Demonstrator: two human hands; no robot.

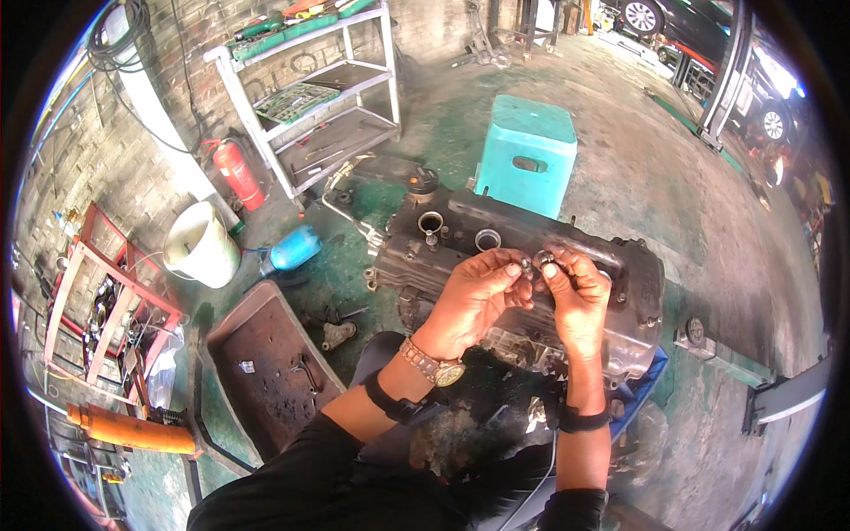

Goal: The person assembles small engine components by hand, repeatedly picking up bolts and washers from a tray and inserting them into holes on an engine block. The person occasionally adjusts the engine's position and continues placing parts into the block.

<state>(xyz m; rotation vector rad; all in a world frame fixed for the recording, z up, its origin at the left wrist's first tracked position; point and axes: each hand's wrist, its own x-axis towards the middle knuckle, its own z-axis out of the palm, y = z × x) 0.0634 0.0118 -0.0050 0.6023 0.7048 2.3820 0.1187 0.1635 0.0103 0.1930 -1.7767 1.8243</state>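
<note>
concrete floor (655,159) spreads out past the right end of the engine (522,226), giving sideways room there. the engine itself slants from far left to near right, its near edge toward me. close behind its far edge stands the teal stool (529,146), the tighter side. off the engine's left end, nearer me, lies the brown tray (257,345). my left hand (474,296) and right hand (577,296) are over the engine's middle, close together, each grip narrow, pinched on a small metal part (526,264). on the engine's top, left of that part, is a round opening (487,240), nearer my left hand. the part sits above the engine between my thumbs; i can't tell its long axis, or whether it's one piece or two.
</note>
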